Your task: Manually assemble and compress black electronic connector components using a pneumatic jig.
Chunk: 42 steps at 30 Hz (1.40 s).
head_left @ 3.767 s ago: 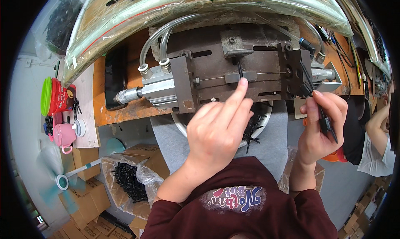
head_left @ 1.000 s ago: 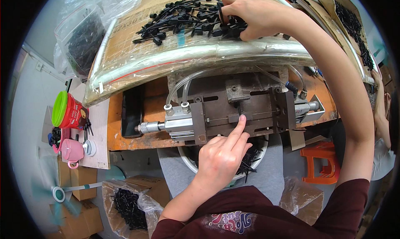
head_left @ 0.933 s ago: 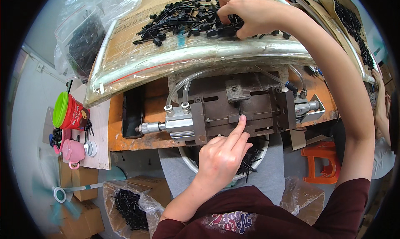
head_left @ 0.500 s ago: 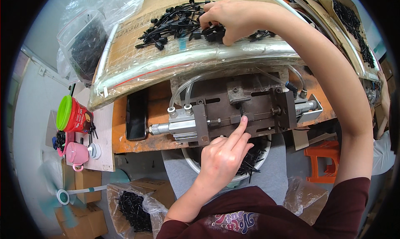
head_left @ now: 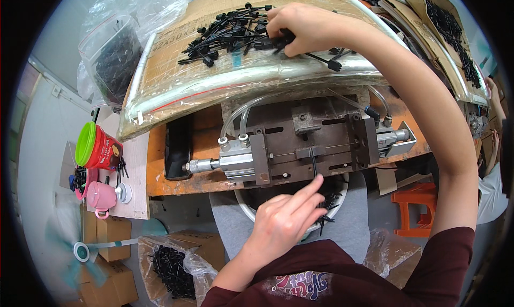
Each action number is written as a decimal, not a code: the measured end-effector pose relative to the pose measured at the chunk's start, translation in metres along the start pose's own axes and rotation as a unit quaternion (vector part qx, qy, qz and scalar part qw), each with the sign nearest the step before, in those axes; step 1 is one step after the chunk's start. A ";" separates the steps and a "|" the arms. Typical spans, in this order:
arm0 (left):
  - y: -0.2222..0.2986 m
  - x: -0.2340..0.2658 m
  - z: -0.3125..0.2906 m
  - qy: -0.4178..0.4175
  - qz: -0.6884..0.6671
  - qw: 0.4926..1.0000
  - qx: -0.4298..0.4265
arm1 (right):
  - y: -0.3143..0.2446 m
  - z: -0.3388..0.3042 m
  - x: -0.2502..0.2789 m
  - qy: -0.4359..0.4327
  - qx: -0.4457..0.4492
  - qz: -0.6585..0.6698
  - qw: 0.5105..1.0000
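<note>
My right hand [head_left: 306, 29] reaches to the pile of black plastic parts [head_left: 227, 34], thin stems with knob-like ends, on the cardboard. Its fingers are closed around black stemmed parts; how many cannot be made out. My left hand [head_left: 284, 218] is below the metal clamping fixture [head_left: 284, 141], index finger stretched out and nothing held. A black stem [head_left: 314, 165] sticks out of the small block in the fixture's middle, its near end by my left fingertip; whether they touch is unclear. Under that hand, a white bucket [head_left: 246, 206] between my knees contains black parts.
An air cylinder [head_left: 235, 162] with clear hoses forms the fixture's left side. On the left are a black tray [head_left: 176, 146], a red tub [head_left: 101, 149], a pink cup [head_left: 100, 195] and a fan [head_left: 81, 251]. An orange stool [head_left: 415, 208] stands right; another person's arm shows beyond.
My left hand has drawn back toward me from the fixture block, and the stem there now points toward me. My right hand has shifted slightly, its fingers closing on parts from the pile.
</note>
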<state>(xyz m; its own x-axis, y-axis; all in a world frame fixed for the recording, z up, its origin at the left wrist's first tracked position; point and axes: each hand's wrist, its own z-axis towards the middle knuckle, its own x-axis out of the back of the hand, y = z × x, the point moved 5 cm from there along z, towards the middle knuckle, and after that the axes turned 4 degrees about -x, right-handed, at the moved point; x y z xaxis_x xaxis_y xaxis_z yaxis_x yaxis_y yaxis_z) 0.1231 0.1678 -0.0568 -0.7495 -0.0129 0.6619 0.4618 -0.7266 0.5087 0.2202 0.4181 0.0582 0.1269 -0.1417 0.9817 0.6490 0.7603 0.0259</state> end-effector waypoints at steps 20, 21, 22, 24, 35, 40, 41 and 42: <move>-0.017 -0.072 -0.084 -0.182 -0.044 0.982 0.031 | 0.076 -0.050 0.048 0.236 -0.257 0.470 0.811; -0.018 -0.075 -0.087 -0.189 -0.040 0.981 0.032 | 0.080 -0.048 0.041 0.192 -0.253 0.452 0.834; -0.019 -0.078 -0.089 -0.196 -0.036 0.979 0.033 | 0.074 -0.050 0.042 0.194 -0.251 0.398 0.861; -0.019 -0.080 -0.090 -0.209 -0.035 0.977 0.035 | 0.078 -0.052 0.039 0.216 -0.258 0.412 0.847; -0.021 -0.082 -0.091 -0.242 -0.013 0.969 0.047 | 0.103 -0.078 0.057 0.352 -0.257 0.522 0.733; -0.006 -0.060 -0.066 -0.192 -0.034 0.981 0.008 | 0.079 -0.084 0.061 0.322 -0.205 0.414 0.826; -0.002 -0.053 -0.058 -0.177 -0.036 0.984 -0.001 | 0.076 -0.086 0.061 0.345 -0.197 0.416 0.818; 0.002 -0.045 -0.050 -0.161 -0.035 0.986 -0.009 | 0.081 -0.089 0.061 0.361 -0.211 0.446 0.791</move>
<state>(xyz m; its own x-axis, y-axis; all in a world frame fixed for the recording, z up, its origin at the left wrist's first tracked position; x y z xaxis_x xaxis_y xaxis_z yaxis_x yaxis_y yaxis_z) 0.1341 0.1325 -0.1130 -0.5885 0.2540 0.7675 0.4041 -0.7299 0.5514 0.3473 0.4146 0.1036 0.9724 -0.1085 0.2065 0.2329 0.5031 -0.8323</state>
